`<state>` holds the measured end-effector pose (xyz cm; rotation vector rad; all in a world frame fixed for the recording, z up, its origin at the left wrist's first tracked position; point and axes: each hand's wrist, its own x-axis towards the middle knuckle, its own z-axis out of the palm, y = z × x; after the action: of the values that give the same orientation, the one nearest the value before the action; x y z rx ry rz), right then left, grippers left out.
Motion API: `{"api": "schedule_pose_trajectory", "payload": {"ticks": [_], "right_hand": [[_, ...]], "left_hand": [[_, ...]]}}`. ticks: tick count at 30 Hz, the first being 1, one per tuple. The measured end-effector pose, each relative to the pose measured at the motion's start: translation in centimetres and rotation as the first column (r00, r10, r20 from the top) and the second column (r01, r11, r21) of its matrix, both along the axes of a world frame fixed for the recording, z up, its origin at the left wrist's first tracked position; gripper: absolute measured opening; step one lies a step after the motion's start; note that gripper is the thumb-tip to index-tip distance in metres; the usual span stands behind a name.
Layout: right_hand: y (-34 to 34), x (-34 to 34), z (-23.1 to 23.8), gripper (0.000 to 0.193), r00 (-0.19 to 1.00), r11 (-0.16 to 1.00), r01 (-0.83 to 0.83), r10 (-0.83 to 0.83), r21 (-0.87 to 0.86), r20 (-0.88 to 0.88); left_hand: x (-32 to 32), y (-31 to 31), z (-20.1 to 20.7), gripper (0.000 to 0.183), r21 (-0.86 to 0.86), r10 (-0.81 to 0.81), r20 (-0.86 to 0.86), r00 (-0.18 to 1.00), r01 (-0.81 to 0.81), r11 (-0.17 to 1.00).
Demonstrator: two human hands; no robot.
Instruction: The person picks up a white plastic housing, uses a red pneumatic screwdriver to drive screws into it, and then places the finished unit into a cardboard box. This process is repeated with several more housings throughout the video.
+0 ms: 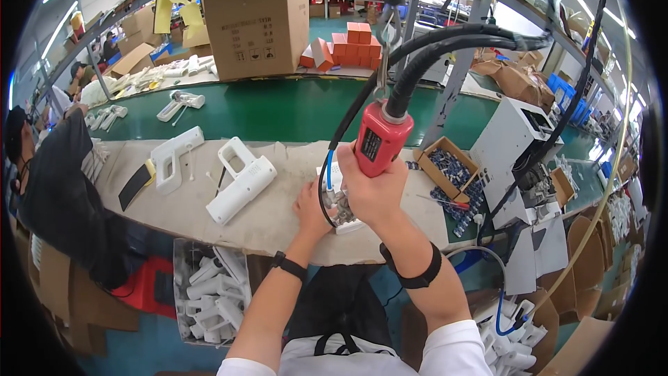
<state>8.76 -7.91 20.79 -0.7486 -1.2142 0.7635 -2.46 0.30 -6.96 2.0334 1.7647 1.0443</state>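
My right hand is wrapped round a red power tool that hangs from a metal hook, with thick black hoses at its top. Its working end is hidden behind my hand. On the bench under it lies a white plastic housing with small metallic parts inside. My left hand grips this housing's left side, its fingers partly hidden by a black cable. To the left rest a white gun-shaped casing with a loop handle and another white casing.
A cardboard tray of small dark parts stands at the right, beside a white machine. Beyond the bench runs a green conveyor carrying a large carton. A bin of white casings sits below left. A co-worker is at far left.
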Motion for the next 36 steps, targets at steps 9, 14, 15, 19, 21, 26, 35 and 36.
{"api": "schedule_pose_trajectory", "payload": {"ticks": [9,14,15,19,21,26,35,36], "right_hand": [[0.6,-1.2,-2.0,0.014,0.997,0.996,0.036,-0.031,-0.084,0.064],[1.5,-0.3,-2.9,0.015,1.0,0.996,0.009,-0.008,-0.085,0.01],[1.7,0.4,-3.0,0.014,1.0,0.996,0.009,-0.011,-0.091,-0.02],[2.0,0.6,-2.7,0.013,0.997,0.997,0.077,-0.077,-0.015,0.031],[2.0,0.0,-3.0,0.013,0.999,0.996,0.044,-0.043,-0.074,0.015],[1.4,-1.4,-4.6,0.015,0.999,0.991,0.025,-0.02,-0.13,0.038],[1.8,2.1,-0.6,0.011,0.994,0.991,0.109,-0.107,-0.077,0.029],[1.2,2.5,1.5,0.015,0.997,0.994,0.07,-0.071,-0.085,-0.008]], "left_hand": [[0.5,-0.2,-0.2,0.074,0.111,0.058,0.012,0.998,-0.059,0.992],[1.2,-1.2,2.0,0.082,0.037,0.045,0.035,0.998,-0.046,0.998],[1.5,-2.0,3.2,0.084,-0.018,0.057,0.026,0.998,-0.056,0.998],[1.3,-2.6,4.0,0.09,-0.043,0.128,0.034,0.991,-0.127,0.991],[0.9,-2.3,3.8,0.089,-0.071,0.125,0.002,0.992,-0.125,0.99],[0.4,0.5,0.0,0.087,-0.162,0.06,0.072,0.996,-0.048,0.986],[1.0,-3.1,4.1,0.085,0.209,-0.052,0.306,0.951,-0.014,0.978],[-0.4,-3.4,4.0,0.087,0.153,-0.044,0.395,0.918,-0.019,0.988]]}}
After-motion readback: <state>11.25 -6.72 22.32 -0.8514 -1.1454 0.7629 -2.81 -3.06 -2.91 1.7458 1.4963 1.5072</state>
